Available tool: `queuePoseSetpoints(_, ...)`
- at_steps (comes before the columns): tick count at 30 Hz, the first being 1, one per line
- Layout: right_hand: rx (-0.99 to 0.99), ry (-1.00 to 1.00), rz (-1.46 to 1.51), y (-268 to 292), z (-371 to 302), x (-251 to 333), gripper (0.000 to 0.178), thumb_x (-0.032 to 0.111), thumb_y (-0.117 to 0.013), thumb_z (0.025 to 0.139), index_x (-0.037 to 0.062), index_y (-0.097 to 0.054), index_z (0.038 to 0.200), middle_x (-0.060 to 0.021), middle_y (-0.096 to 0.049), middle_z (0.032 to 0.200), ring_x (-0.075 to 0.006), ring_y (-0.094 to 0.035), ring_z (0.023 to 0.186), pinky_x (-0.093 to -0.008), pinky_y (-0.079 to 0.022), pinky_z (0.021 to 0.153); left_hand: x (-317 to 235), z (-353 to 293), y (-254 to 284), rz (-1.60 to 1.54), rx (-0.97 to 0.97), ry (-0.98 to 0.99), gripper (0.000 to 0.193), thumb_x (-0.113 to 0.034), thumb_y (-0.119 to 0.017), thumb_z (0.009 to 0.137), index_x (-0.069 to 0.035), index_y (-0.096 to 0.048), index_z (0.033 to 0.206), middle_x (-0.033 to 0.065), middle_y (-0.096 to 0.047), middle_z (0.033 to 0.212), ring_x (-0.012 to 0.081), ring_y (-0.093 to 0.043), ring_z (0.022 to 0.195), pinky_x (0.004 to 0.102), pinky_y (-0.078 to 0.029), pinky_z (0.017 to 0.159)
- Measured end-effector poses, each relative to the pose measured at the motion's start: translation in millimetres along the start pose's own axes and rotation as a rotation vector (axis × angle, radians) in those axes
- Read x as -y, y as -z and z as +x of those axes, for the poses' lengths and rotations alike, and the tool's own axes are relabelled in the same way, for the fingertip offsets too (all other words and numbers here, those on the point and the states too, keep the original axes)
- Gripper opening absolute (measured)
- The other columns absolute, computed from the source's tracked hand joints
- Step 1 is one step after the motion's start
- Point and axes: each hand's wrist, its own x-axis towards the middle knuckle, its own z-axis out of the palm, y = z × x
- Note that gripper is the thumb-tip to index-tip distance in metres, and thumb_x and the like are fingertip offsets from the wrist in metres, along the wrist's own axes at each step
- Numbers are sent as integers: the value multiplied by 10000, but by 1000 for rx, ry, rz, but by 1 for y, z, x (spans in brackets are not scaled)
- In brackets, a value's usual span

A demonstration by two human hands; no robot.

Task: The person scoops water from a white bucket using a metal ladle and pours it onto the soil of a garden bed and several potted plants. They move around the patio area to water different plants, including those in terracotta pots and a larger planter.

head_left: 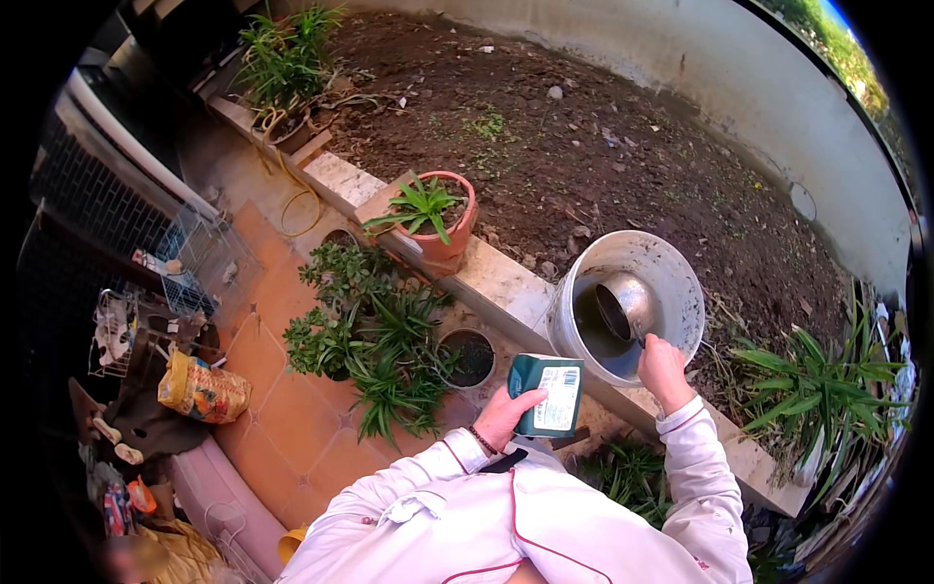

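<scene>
My left hand (pixel 502 417) is closed round a dark green carton (pixel 526 391) with a white label, held in front of my body beside the bucket. My right hand (pixel 664 370) grips the handle of a small round metal pot (pixel 637 300) at the near rim of a white plastic bucket (pixel 686 311). Inside the bucket the pot is tilted, its dark opening facing left, over murky greenish liquid (pixel 595 331). Dirt streaks the bucket's inner wall. The carton's top is turned away, so whether it is unsealed is hidden.
The bucket stands by a stone ledge (pixel 501 282) bordering a soil bed (pixel 545 127). A terracotta pot (pixel 450 248) sits on the ledge. Potted plants (pixel 375 336) and a soil-filled pot (pixel 467 360) stand at left. A patterned bag (pixel 204 386) lies among clutter. Leafy plants (pixel 812 375) grow at right.
</scene>
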Motion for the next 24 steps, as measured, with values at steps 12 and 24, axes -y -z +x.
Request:
queuePoseSetpoints(12,42,-257,625,37,-26,-40,216,45,-545,780,-52,-612,962,-139,-640,686,-213,-597,551,-322,-454,532,-31,35,-9,85,25,-12,393,-142,-603,862,-6,-496,1215,83,-607,1106,152,-613,952,290,-499,832)
queuePoseSetpoints(24,-7,-274,1386,136,21,57,302,31,-521,878,-70,-511,1162,-49,-590,762,-4,-363,454,-155,-238,372,-106,34,71,-144,-174,-278,367,-151,-618,847,-2,-538,1172,91,-621,1082,183,-626,944,320,-510,836)
